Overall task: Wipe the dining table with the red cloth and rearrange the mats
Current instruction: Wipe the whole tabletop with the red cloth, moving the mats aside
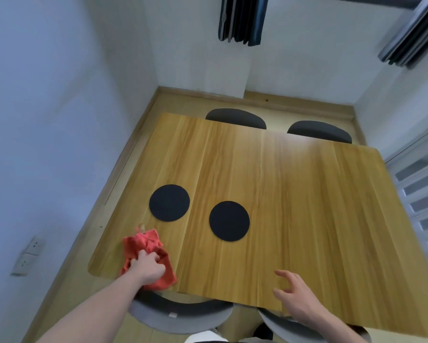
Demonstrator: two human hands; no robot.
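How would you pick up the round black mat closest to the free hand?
Probably by its near right edge, coming from the right hand. The mat lies flat and thin on the table, so slide fingertips under the rim and pinch; nothing crowds that side.

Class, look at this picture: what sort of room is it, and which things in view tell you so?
Most likely a small dining room at home. A wooden table stands with chairs tucked in on both long sides, two round black mats lie on it, and the left hand holds a red cloth on it.
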